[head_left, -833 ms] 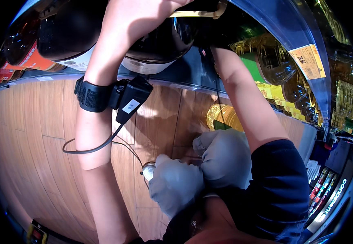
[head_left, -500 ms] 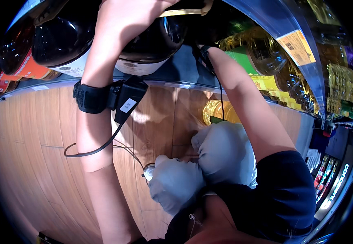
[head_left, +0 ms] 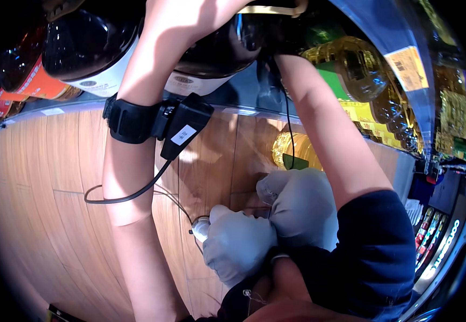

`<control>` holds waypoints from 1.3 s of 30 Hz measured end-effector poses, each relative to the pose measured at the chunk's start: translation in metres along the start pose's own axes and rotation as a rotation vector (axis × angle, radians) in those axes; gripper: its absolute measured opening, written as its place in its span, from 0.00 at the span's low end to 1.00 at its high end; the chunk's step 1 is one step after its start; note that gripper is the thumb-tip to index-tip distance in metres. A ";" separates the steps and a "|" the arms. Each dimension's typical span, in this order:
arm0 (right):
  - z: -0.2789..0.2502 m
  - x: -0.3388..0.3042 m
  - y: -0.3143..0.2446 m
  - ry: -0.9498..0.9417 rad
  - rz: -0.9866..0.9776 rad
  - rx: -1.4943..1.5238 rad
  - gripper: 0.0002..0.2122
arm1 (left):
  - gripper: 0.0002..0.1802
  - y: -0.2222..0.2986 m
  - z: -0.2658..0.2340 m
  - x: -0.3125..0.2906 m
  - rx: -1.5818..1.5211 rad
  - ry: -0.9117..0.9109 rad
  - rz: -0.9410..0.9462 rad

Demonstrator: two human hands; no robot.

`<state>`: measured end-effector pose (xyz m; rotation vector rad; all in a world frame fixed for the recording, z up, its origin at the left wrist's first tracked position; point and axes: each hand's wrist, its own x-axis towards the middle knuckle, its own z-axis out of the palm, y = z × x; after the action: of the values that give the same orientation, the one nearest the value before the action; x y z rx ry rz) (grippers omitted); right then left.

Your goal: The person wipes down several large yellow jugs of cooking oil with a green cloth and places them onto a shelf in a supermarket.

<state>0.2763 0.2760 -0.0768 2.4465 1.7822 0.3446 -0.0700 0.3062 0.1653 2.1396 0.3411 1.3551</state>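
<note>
My left hand (head_left: 198, 19) is at the top edge, over a large dark bottle (head_left: 225, 51) with a white label, beside its pale gold handle (head_left: 273, 9). The fingers run out of the picture, so I cannot see whether they grip the handle. A black strap with a small cabled box (head_left: 187, 126) is on my left wrist. My right forearm (head_left: 316, 110) reaches to the right side of this bottle; the hand itself is lost in deep shadow. Another dark bottle (head_left: 90, 45) stands to the left on the same low shelf (head_left: 241, 91).
Red-labelled bottles (head_left: 31, 80) line the far left. Yellow oil bottles (head_left: 359, 70) fill the right, below a blue shelf edge with a price tag (head_left: 407, 67). One yellow oil bottle (head_left: 284, 150) is on the wood floor (head_left: 77, 204) beside my knees (head_left: 302, 209). A cable loops under my left arm.
The bottles, shelf tag and both hands appear slightly farther right in the view. My left hand stays over the dark bottle; my right hand stays in shadow.
</note>
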 end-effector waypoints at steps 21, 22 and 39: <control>-0.036 -0.023 -0.104 -0.112 -0.176 0.443 0.22 | 0.29 0.066 -0.043 -0.086 -0.011 0.163 0.023; -0.033 -0.025 -0.113 -0.121 -0.198 0.461 0.23 | 0.29 0.070 -0.046 -0.094 -0.039 0.161 0.022; -0.023 0.059 -0.142 0.169 -0.464 0.480 0.19 | 0.28 0.074 -0.063 -0.123 -0.152 0.013 0.017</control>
<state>0.1560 0.3752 -0.0764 2.2003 2.6902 0.0862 -0.1880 0.2069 0.1377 2.0136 0.2187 1.3601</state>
